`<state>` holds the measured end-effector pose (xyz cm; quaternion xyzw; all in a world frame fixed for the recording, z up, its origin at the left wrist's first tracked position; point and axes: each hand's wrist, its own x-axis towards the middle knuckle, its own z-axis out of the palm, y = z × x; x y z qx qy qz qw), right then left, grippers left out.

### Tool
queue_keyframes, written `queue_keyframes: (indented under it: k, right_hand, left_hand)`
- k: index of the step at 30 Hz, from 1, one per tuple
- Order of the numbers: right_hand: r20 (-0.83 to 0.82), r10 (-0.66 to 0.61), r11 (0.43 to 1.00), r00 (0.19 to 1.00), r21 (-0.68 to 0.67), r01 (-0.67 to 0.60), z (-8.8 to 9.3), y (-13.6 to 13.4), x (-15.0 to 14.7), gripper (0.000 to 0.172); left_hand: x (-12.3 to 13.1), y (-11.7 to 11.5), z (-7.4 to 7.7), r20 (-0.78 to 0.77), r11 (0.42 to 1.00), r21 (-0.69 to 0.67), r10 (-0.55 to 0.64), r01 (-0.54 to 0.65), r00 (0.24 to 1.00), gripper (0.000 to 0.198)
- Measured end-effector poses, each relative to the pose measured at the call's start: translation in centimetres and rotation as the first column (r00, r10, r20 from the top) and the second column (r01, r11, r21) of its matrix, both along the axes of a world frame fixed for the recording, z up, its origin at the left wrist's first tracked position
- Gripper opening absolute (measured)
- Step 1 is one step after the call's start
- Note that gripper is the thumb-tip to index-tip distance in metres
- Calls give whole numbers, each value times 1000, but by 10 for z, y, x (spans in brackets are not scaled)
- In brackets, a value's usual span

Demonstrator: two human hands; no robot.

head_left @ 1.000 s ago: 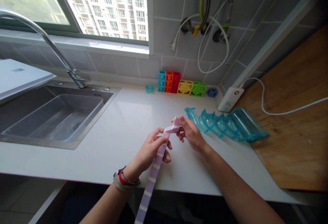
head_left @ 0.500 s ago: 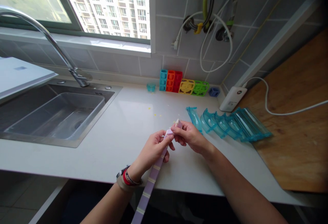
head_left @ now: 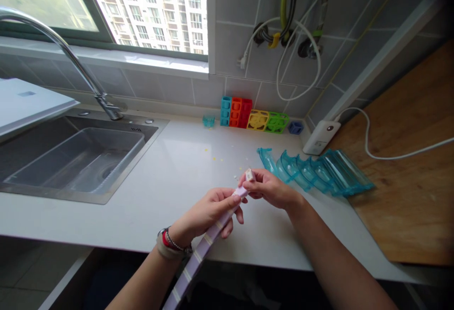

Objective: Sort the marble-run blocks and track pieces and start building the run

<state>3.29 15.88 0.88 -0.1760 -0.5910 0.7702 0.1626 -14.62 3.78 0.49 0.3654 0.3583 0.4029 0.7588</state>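
My left hand [head_left: 209,209] is closed around a long lilac strip [head_left: 198,253] with pale cross bands, which hangs down past the counter's front edge. My right hand [head_left: 267,188] pinches the strip's upper end, where a small whitish piece [head_left: 249,174] shows between thumb and forefinger. Both hands hover just above the white counter [head_left: 177,168], the fingertips almost touching each other. A row of clear turquoise curved pieces [head_left: 315,170] lies on the counter immediately right of my right hand.
A steel sink [head_left: 71,158] with a curved tap [head_left: 64,49] is at the left. Coloured plastic blocks [head_left: 251,117] line the tiled wall. A white power adapter [head_left: 321,136] and its cable lie by a wooden worktop [head_left: 407,168] at the right. Small crumbs dot the counter.
Both hands dropped slightly and came closer together. The strip's top end, upright a second ago, is now bent flatter, and the hanging tail has swung left.
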Motion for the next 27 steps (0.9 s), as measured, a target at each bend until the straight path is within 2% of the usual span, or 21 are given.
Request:
queue_keyframes:
  k: [2,4,7,9,12,14,17,22,24,27]
  right_hand:
    - [-71,142,989,987,-41,-145,1,1,5,38]
    - [-134,228,968,964,-76,-239,-1,0,8,46]
    - [-123,214,965,969,-127,-229,-4,-3,7,55]
    - [-89,111,982,990,-146,-123,-5,-4,3,58]
    - [-80,-79,992,994,-109,70,-4,-6,-5,53]
    - [-69,-134,990,989,-48,131,-3,-7,-8,47]
    - [-26,-126,990,992,62,128,-1,-9,-11,42]
    - [43,-144,984,989,117,138,3,-12,-13,39]
    - [41,-184,977,982,117,179,3,-11,-13,36]
    - [39,-199,963,979,194,188,1,-9,-11,47]
  left_hand:
    - [3,-5,-2,150,990,-44,-125,133,981,37]
    - [8,-9,-4,283,969,-63,-211,238,935,40]
    - [15,-11,0,355,967,-92,-192,238,915,39]
    - [15,-9,5,307,986,-100,-95,132,947,35]
    - [14,-5,11,136,996,-76,55,-45,989,35]
    - [15,-4,11,28,995,-51,83,-81,996,40]
    - [20,-6,10,-76,998,4,58,-57,995,46]
    - [28,-4,9,-171,973,110,218,-201,961,40]
    - [30,-2,9,-179,973,109,220,-203,959,40]
    - [31,-2,10,-253,975,100,216,-197,943,40]
